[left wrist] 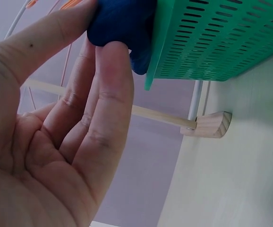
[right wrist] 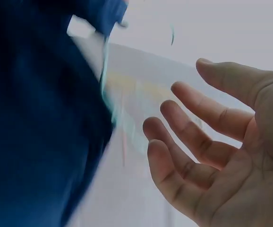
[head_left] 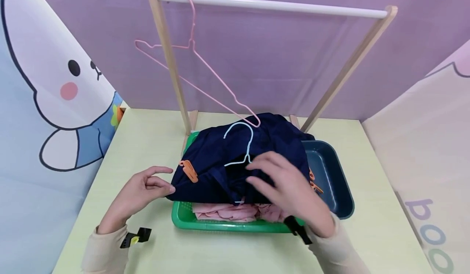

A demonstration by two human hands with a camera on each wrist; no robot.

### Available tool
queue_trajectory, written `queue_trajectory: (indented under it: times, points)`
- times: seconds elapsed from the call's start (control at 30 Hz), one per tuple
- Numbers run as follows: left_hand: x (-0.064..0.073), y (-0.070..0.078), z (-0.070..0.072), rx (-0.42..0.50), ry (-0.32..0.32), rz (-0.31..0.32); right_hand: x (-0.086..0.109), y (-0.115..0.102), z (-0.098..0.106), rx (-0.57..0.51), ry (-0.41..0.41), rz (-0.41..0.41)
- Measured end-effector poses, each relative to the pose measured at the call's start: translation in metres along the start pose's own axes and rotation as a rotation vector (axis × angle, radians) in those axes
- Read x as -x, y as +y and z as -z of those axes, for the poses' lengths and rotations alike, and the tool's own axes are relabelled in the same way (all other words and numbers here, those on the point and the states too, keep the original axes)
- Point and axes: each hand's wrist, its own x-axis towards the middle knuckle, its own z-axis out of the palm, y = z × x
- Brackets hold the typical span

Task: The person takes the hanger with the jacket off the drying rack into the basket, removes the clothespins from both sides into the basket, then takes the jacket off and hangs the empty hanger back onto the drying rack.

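Observation:
A dark navy garment (head_left: pixel 205 184) lies heaped over a green basket (head_left: pixel 235 226). The hook of a pale blue hanger (head_left: pixel 251 139) rises from the garment's dark opening. At the garment's left corner, my left hand (head_left: pixel 141 190) pinches the fabric edge; the left wrist view shows the navy cloth (left wrist: pixel 120 26) between thumb and fingertips. My right hand (head_left: pixel 284 180) is over the garment's right half, close to the hanger. In the right wrist view its fingers (right wrist: pixel 193 137) are spread and loosely bent, apart from the cloth. An orange clothespin (head_left: pixel 189 171) sits on the garment's left side.
Pink cloth (head_left: pixel 227 212) fills the basket's front. Beside it is a dark blue tray (head_left: pixel 328 176), with orange clothespins (head_left: pixel 313 182) at its left side. Behind stands a wooden rack with a white rod (head_left: pixel 275 5), where a pink hanger (head_left: pixel 216 76) hangs at the left end.

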Motion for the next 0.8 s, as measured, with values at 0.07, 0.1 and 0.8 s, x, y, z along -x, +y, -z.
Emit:
queue_trajectory:
  times: [0.07, 0.1, 0.8]
  points:
    - [0.000, -0.001, 0.000, 0.010, 0.004, -0.004, -0.016, -0.011, -0.013, 0.001, -0.046, 0.032]
    - [0.000, -0.002, 0.000, 0.015, 0.005, -0.006, -0.024, -0.015, -0.020, 0.004, -0.064, 0.042]
    - [0.000, -0.005, -0.001, 0.068, -0.006, -0.005, -0.098, -0.034, -0.093, 0.035, -0.358, -0.133]
